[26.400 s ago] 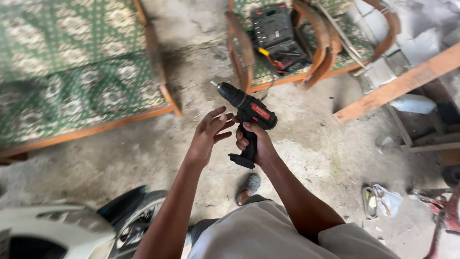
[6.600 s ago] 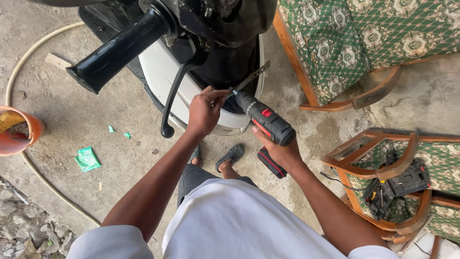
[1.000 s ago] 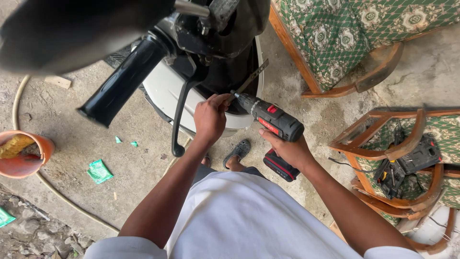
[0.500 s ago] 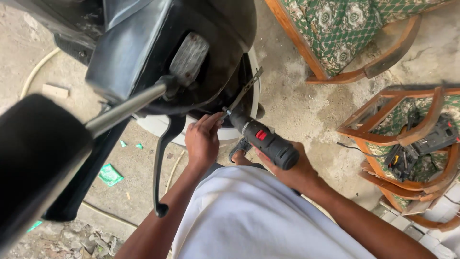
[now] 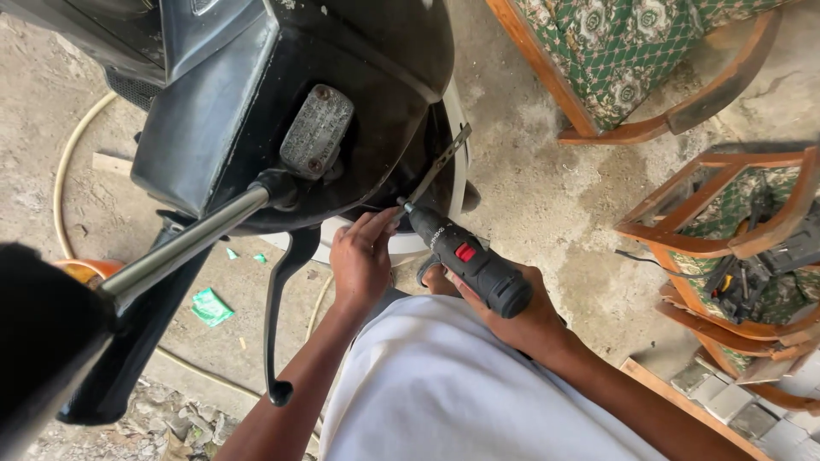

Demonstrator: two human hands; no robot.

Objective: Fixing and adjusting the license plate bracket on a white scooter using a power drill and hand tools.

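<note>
Fingers [image 5: 380, 224] at drill [image 5: 470, 266] (bit up-left)

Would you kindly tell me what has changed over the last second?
The drill has moved in closer under the scooter's black front panel, bit pointing up towards it. The right hand still grips the drill, and the left hand still pinches at the chuck.

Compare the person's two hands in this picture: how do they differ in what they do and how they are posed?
The right hand wraps fully around the grip of the black cordless drill; the left hand only pinches with its fingers near the drill's front end. The right hand sits lower, close to the white shirt; the left hand reaches higher, toward the scooter. Both are bare.
</note>
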